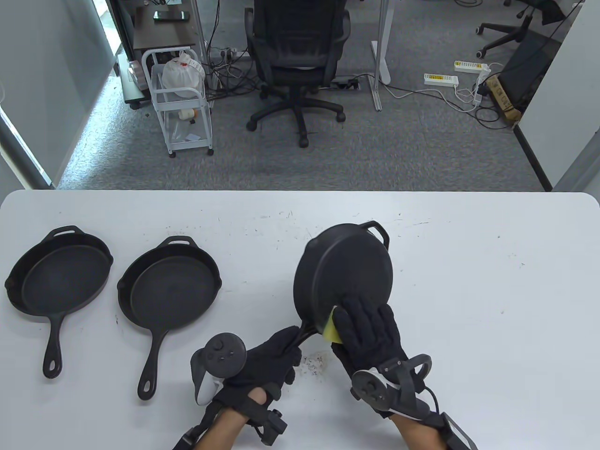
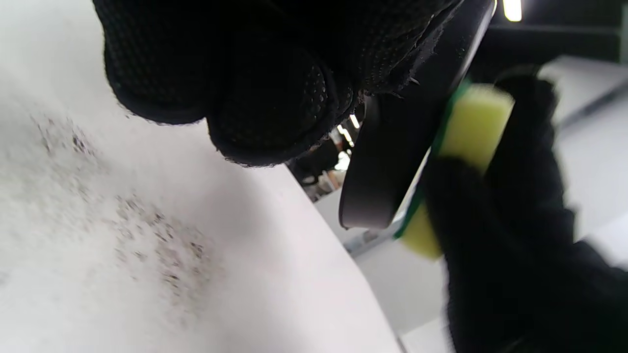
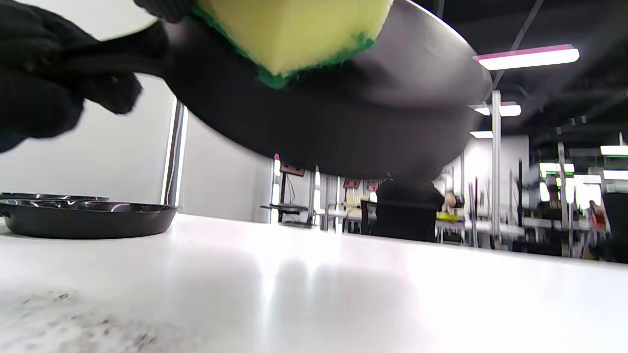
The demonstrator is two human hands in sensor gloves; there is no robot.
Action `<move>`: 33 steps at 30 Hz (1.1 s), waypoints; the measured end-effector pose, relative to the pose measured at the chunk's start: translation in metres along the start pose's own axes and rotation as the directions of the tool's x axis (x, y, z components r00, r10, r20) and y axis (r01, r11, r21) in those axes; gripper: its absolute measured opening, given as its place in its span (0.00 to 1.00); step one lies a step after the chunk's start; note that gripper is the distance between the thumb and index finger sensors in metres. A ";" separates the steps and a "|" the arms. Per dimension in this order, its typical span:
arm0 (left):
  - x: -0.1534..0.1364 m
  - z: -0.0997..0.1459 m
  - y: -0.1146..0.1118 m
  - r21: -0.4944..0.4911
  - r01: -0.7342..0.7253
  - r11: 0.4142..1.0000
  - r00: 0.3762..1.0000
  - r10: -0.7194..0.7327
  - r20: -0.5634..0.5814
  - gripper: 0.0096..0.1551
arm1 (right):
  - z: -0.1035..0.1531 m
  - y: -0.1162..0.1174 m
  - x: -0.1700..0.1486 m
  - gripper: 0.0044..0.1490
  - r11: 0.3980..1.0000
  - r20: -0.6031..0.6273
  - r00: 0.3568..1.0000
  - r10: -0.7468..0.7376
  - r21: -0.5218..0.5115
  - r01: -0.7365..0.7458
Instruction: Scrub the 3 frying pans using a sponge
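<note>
scrubbing underside of right pan (image 1: 344, 272), tilted up off the table. left hand (image 1: 269, 363) curled round its handle; right hand (image 1: 370, 333) flat, pressing sponge (image 1: 330, 328) on base. next: probably flip, do inside.

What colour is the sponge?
The sponge is yellow with a thin green scrubbing layer, clearest in the right wrist view.

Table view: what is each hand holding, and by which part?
Left hand grips the raised frying pan by its long handle. Right hand presses the yellow sponge flat against the pan's underside near the handle.
</note>
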State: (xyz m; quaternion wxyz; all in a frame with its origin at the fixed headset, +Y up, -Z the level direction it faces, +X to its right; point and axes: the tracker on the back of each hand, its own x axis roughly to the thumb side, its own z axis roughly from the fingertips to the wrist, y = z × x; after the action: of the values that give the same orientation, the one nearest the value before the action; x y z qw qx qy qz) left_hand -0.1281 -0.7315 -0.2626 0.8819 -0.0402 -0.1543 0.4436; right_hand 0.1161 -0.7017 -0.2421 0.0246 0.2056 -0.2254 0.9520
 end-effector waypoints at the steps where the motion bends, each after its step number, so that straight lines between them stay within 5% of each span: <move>1: 0.004 0.000 -0.003 -0.004 0.068 0.998 0.998 -0.067 0.021 0.33 | 0.001 -0.005 -0.001 0.49 0.999 -0.012 1.000 0.022 -0.037 -0.022; 7: 0.013 -0.004 -0.015 -0.208 0.134 0.969 0.984 -0.105 0.143 0.34 | 0.002 -0.025 -0.050 0.49 0.983 -0.222 0.962 -0.162 -0.119 0.138; 15: 0.008 -0.004 -0.011 -0.162 0.096 0.982 0.989 -0.077 0.124 0.33 | 0.008 -0.009 -0.096 0.49 0.968 -0.400 0.882 -0.249 -0.080 0.237; 23: -0.004 0.000 -0.001 -0.014 -0.125 0.992 0.992 0.125 0.020 0.33 | 0.003 0.002 -0.039 0.48 0.988 -0.165 0.977 -0.137 0.042 0.146; 29: 0.002 -0.001 -0.012 -0.082 0.021 0.996 0.999 -0.018 0.037 0.33 | 0.006 -0.009 -0.003 0.50 0.999 -0.024 0.999 -0.047 -0.001 0.047; 33: 0.014 -0.001 -0.021 -0.152 0.194 0.969 0.977 -0.177 0.119 0.34 | 0.007 -0.025 -0.022 0.49 0.993 -0.129 0.988 -0.089 -0.089 0.078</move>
State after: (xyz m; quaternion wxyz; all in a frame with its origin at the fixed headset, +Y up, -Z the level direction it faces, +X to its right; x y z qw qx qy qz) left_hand -0.1036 -0.7331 -0.2554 0.9039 -0.0743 -0.2391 0.3467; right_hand 0.1421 -0.6817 -0.2349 0.0881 0.1498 -0.2540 0.9515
